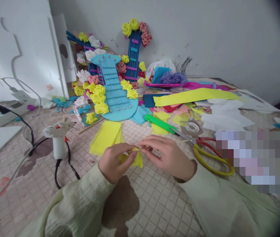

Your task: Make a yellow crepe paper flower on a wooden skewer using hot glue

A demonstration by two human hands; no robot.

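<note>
My left hand [114, 161] is closed on a crumpled yellow paper piece [137, 159], low in the middle of the view. My right hand [168, 154] pinches a thin wooden stick [140, 149] that lies across the top of that paper. Both hands meet over the tiled tablecloth [154, 204]. Just behind them lies a stack of yellow paper squares [105, 136].
A white glue gun [58, 138] stands at the left with its black cord. Scissors with a yellow and red handle [204, 153] lie right of my hands, a green tool [159, 123] behind. Blue guitar-shaped crafts with paper flowers [115, 89] and coloured paper sheets crowd the back. A power strip [9, 110] sits far left.
</note>
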